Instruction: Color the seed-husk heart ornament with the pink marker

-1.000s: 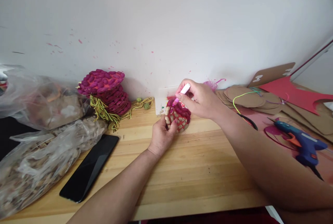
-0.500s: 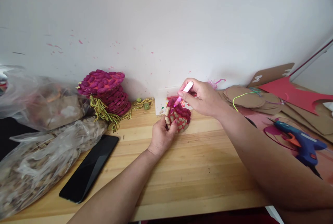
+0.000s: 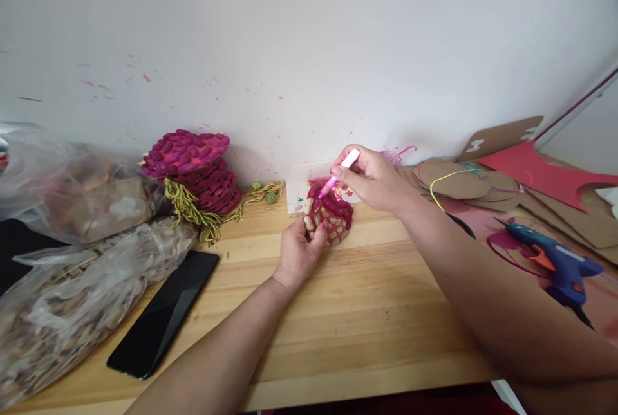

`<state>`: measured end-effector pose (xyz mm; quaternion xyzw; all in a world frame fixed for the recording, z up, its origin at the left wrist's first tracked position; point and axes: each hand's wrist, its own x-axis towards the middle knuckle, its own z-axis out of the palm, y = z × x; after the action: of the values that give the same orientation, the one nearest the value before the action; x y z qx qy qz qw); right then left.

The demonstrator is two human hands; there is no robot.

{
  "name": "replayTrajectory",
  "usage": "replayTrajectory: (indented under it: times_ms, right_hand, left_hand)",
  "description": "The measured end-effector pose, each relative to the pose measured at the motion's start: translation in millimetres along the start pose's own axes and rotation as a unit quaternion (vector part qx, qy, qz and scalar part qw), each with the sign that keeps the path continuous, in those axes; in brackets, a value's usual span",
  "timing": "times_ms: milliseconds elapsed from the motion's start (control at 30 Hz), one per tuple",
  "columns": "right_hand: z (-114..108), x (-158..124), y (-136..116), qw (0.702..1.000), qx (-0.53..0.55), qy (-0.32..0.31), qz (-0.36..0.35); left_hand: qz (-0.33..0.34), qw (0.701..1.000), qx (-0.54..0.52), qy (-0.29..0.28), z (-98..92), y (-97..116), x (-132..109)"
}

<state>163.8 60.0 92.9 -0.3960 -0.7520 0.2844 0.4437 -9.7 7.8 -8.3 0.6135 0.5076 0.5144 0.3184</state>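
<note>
In the middle of the table, my left hand is closed on the lower left edge of a red disc covered with peanut shells. The shells along its top are coloured magenta, while those lower down are bare tan. Between thumb and fingers, my right hand grips a white marker with a pink end. Its tip meets the shells at the disc's upper left. Behind the disc lies a white card with coloured stars, partly covered by it.
A stack of magenta shell-covered discs with yellow-green yarn stands at the left. Plastic bags and a black phone lie nearer. On the right are cardboard pieces, red paper and a blue glue gun. A pink-spattered wall rises behind.
The marker's tip has shifted slightly left and down over the shells. Both hands keep their grips, and the whole view has moved a little.
</note>
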Motion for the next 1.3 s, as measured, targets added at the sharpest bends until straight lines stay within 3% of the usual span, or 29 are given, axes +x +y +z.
replayTrajectory:
  times_ms: [667, 1000, 1300]
  right_hand:
    - [1.5, 1.4, 2.6, 0.999, 0.004, -0.007, 0.037]
    - [4.8, 1.7, 12.2, 0.998, 0.042, -0.006, 0.040]
    - [8.2, 0.0, 9.9, 0.999, 0.029, 0.023, 0.009]
  left_hand:
    - [-0.012, 1.000, -0.027, 0.009, 0.2, -5.1, 1.7]
    - [-0.059, 0.974, -0.218, -0.032, 1.7, -6.9, 3.0]
    - [-0.136, 0.947, -0.291, -0.027, 3.5, -6.1, 3.3]
